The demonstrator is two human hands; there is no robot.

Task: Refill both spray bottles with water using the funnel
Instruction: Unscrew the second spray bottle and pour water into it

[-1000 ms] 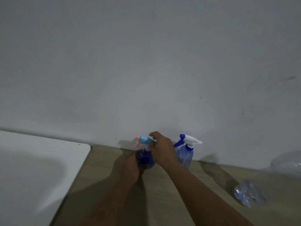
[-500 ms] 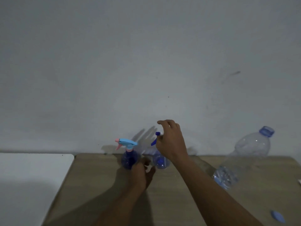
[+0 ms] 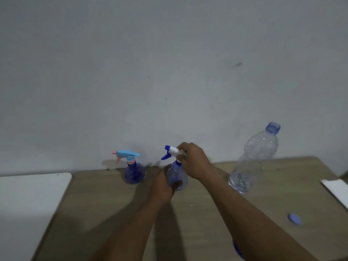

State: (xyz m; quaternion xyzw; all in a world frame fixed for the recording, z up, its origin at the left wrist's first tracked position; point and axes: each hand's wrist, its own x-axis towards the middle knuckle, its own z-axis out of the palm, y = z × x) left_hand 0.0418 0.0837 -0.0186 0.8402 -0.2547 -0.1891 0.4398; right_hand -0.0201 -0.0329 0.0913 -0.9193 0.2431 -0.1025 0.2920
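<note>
White panel (image 3: 28, 200) L of wood table (image 3: 282, 194), white sheet (image 3: 337, 190) at R edge.

A single wide-angle view looks out from the person's head, facing forward and only slightly down. The tabletop (image 3: 207, 213) lies close below the camera, filling the lower third of the view; beyond the tabletop's far edge the wall (image 3: 169, 63) fills everything above.

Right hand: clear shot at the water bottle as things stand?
Probably yes. The water bottle stands uncapped just right of the right hand, nothing between them. But that hand grips the sprayer head and would have to let go first.
</note>
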